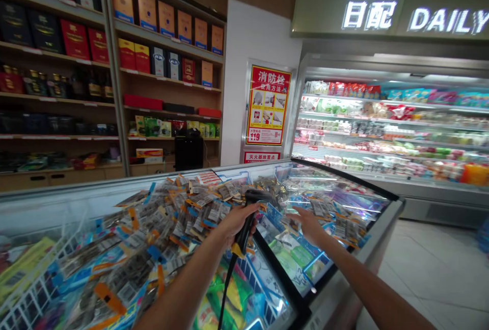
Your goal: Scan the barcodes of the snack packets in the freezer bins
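Observation:
My left hand (234, 223) is closed round the handle of a black barcode scanner (252, 208), whose head points away over a heap of small packets (168, 228) lying on the glass lid of a chest freezer (382, 218). The scanner's cable (225, 289) hangs down beside my left forearm. My right hand (308, 224) reaches forward with its fingers stretched out over packets (324, 213) on the freezer's right lid. It holds nothing.
Frozen goods (298, 258) show through the glass below the packets. Wooden shelves (164, 80) with boxed goods line the back wall. An open refrigerated case (393, 131) stands at the right. A red fire hydrant notice (267, 106) hangs on the white pillar. Tiled floor (435, 269) lies right of the freezer.

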`<state>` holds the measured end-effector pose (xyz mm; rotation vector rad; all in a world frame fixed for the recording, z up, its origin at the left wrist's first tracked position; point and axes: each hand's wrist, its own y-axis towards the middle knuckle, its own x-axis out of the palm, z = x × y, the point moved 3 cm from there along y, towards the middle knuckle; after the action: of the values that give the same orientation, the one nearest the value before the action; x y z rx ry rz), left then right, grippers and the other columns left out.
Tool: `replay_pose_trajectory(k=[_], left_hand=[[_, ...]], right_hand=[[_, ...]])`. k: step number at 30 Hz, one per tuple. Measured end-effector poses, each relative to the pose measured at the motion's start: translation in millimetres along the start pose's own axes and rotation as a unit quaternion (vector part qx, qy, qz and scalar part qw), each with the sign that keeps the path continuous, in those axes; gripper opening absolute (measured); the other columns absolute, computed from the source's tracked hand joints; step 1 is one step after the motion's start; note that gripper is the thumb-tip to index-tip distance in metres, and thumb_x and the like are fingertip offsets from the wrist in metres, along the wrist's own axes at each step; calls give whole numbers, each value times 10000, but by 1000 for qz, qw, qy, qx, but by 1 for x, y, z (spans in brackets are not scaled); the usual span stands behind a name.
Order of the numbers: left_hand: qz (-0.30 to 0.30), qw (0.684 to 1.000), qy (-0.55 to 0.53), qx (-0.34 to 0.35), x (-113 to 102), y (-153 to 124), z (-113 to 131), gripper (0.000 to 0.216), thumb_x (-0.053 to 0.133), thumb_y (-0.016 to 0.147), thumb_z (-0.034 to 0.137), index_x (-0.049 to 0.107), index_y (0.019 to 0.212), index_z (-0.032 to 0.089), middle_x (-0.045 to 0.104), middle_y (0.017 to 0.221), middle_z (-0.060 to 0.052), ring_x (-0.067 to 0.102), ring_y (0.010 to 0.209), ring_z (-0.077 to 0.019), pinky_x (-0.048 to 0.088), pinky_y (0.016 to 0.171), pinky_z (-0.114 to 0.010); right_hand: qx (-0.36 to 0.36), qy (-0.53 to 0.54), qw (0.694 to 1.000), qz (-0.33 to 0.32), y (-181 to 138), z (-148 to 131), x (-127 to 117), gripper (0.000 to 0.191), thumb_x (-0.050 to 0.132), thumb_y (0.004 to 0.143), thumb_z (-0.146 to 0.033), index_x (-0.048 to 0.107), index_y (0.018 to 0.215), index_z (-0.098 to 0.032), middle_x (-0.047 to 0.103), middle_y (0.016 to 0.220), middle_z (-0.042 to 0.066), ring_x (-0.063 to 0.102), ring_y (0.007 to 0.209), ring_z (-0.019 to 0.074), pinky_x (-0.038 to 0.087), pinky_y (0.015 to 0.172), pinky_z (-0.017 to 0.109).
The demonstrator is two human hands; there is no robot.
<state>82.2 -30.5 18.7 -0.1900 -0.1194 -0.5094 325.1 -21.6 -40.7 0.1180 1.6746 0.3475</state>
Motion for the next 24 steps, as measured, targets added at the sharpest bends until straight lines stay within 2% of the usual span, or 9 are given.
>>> replay_pose_trajectory(k=[2,4,7,9,11,14,17,20,24], left_hand=[[4,1000,2,-6,1,0,-1,409,587,562,535,477,623,147,507,491,11,451,402,-79,330,392,-205],[6,1000,-1,-6,2,-1,-1,402,597,560,525,478,662,155,511,499,19,459,406,-80,330,391,-201],[12,1000,0,-9,4,-4,0,389,603,561,510,472,675,162,510,497,26,460,403,-78,328,390,-196],[16,1000,3,-12,4,-5,0,390,607,555,509,469,665,161,513,497,23,457,399,-79,330,391,-201],[13,1000,4,-12,4,-4,0,397,606,550,514,470,662,158,517,502,18,455,396,-80,332,392,-206],[3,1000,8,-12,4,-2,-1,409,595,555,527,476,678,155,518,506,16,459,396,-83,324,388,-206],[-1,1000,11,-8,4,-1,-2,399,586,573,521,480,692,155,517,505,18,463,400,-83,320,390,-201],[3,1000,10,-4,5,-3,0,387,583,584,510,485,690,151,514,502,18,459,400,-78,319,393,-198],[3,1000,23,-6,7,-5,1,397,585,574,521,478,667,151,520,519,17,460,406,-78,323,390,-198]], right_hand=[[84,25,996,34,-4,8,0,470,326,739,-117,485,1174,-197,474,1229,79,410,1139,185,305,915,331],[186,35,981,51,-4,9,2,436,360,768,-292,499,1151,-135,550,1124,135,492,1051,233,376,832,353],[266,39,963,6,-1,2,8,528,478,646,-537,606,951,-124,623,942,175,573,890,303,429,676,371],[270,60,961,-26,2,-1,10,492,537,594,-535,616,878,-141,640,880,163,595,833,293,434,630,347],[272,88,958,-28,6,2,9,528,581,568,-492,579,956,-134,637,899,159,598,835,280,436,629,332],[264,107,959,-7,15,9,6,690,620,526,-480,502,1092,-104,567,1066,193,541,966,302,426,710,358],[217,123,968,12,27,9,4,606,601,589,-415,501,1111,-123,487,1191,176,463,1083,282,389,809,351],[217,136,967,19,33,7,6,489,564,649,-326,517,1094,-129,557,1106,158,509,1033,255,393,805,329],[277,132,951,34,24,11,7,524,635,556,-400,576,988,-109,575,1049,187,515,1004,297,401,772,339]])
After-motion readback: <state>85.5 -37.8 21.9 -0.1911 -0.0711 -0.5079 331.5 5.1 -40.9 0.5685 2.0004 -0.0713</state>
